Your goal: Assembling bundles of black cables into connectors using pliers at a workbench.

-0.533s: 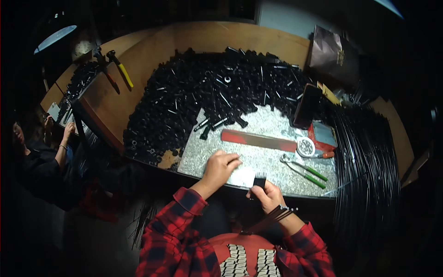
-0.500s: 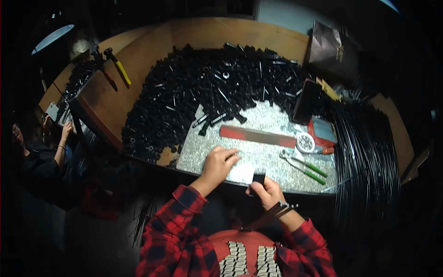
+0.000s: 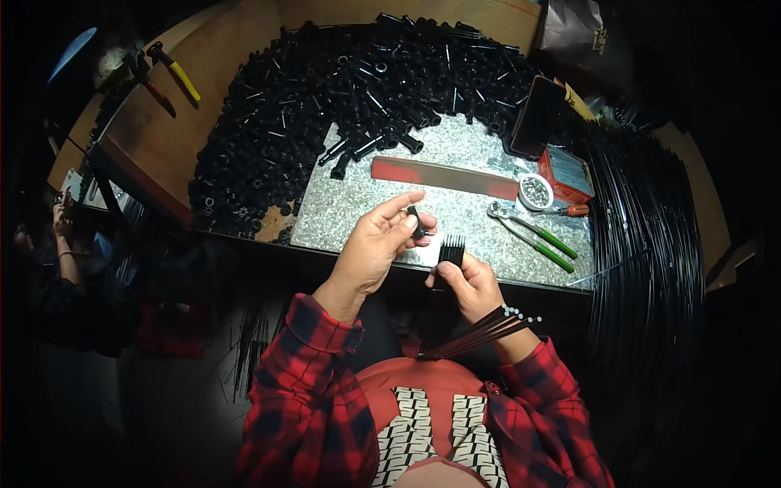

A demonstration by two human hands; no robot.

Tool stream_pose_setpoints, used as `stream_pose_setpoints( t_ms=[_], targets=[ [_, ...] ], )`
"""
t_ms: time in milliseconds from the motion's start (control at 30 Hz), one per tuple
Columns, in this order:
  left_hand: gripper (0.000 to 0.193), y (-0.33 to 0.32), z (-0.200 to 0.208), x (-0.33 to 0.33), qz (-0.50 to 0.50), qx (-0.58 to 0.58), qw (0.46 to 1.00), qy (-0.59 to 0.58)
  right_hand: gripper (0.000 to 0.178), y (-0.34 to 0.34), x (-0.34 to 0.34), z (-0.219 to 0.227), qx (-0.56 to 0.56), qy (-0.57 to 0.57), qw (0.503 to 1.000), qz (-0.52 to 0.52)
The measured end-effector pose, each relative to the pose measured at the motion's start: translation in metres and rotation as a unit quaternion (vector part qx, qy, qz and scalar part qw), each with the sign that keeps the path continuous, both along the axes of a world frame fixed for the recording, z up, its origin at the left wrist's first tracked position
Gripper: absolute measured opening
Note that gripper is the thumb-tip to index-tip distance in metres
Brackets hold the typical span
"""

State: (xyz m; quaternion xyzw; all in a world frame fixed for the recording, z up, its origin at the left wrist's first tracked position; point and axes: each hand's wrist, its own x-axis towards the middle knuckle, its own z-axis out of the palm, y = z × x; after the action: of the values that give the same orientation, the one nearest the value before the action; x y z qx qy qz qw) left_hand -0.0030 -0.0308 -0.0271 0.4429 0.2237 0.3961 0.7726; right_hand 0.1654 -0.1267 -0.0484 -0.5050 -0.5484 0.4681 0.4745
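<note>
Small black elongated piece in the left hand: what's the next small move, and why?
Probably ease the left hand slightly right, bringing the small black elongated piece toward the black comb-like piece: left fingers pinch the former, while the right hand holds the latter prongs-up, close by.

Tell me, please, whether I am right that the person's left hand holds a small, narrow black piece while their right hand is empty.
Not quite: the right hand is not empty; the head view shows it gripping a flat, black, comb-like object. The left hand does hold a small, narrow black piece.
</note>
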Motion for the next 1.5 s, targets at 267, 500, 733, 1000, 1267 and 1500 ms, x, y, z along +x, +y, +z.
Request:
stream_pose_setpoints(
  t_ms=[267,500,733,1000,1267,1500],
  targets=[
    [0.033,-0.002,0.002,0.003,-0.017,-0.027,0.999,-0.018,0.022,-0.001,-0.003,0.005,0.002,0.011,1.000,-0.003],
    [0.034,0.000,0.000,0.002,-0.030,-0.044,0.998,-0.038,0.023,-0.001,-0.002,0.006,0.000,0.019,1.000,0.012],
    [0.036,0.004,-0.009,0.004,-0.027,-0.034,0.998,-0.039,0.023,-0.001,-0.003,0.006,-0.006,0.029,1.000,0.009],
    [0.035,0.003,-0.004,0.005,-0.041,-0.069,0.996,-0.050,0.020,0.001,-0.003,0.002,-0.009,0.026,1.000,0.008],
    [0.034,0.007,-0.012,0.006,-0.031,-0.052,0.997,-0.038,0.019,0.002,-0.004,0.002,-0.016,0.029,0.999,0.010],
    [0.035,0.007,-0.006,0.005,-0.045,-0.085,0.994,-0.056,0.021,0.005,-0.003,-0.001,-0.022,0.022,0.999,0.010]
  ],
)
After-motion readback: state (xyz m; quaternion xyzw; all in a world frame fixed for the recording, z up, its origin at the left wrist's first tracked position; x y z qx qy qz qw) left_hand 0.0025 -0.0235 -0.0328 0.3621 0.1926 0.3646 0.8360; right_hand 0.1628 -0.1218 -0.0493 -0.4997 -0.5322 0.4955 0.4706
